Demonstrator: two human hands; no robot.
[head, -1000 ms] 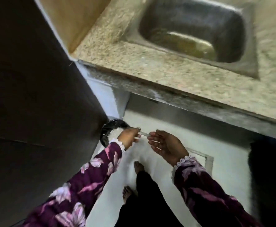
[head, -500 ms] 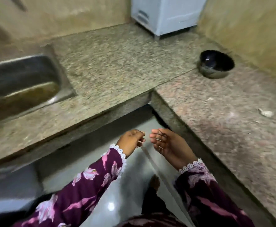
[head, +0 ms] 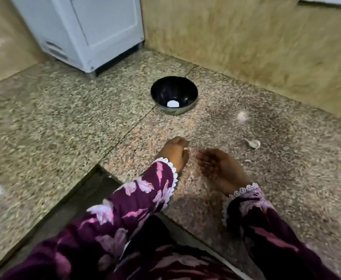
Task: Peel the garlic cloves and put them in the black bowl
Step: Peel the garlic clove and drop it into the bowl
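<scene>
While over counter (head: 60, 126): both hands low, near its front corner
Left hand (head: 175, 153): fingers curled, pinching small pale bit; what it is, unclear
Black bowl (head: 174, 95): behind hands, one white piece inside
Right hand (head: 220, 168): palm up, fingers relaxed, apart
Garlic clove (head: 253, 143): unpeeled, right of hands

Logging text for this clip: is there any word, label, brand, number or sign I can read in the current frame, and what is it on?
None can be read.
White appliance: a small dark mark near its lower front corner, too small and blurred to read.
Black bowl: no print visible; only a white piece inside.
Granite counter, wall and sleeves: no text, only floral pattern on the fabric.
</scene>
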